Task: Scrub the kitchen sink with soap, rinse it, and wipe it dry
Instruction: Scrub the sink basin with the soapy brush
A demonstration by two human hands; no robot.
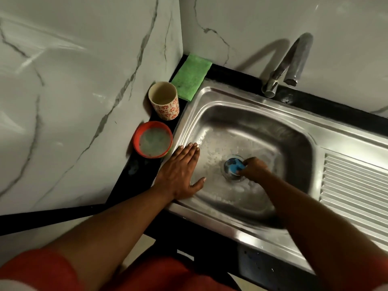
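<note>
So: red tub [136,141] w/ greenish paste; cup [168,110] beside, contents unclear.

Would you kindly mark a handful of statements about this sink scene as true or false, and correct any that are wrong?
1. The right hand grips a blue scrubber at the drain. True.
2. The left hand holds the green cloth. False: it rests flat, fingers straight, on the left rim of the sink; the cloth lies in the back corner by the wall.
3. The patterned cup lies on its side. False: it stands upright.
4. The red tub sits on the counter left of the sink. True.
5. Water pours from the tap. False: no stream shows.
</note>
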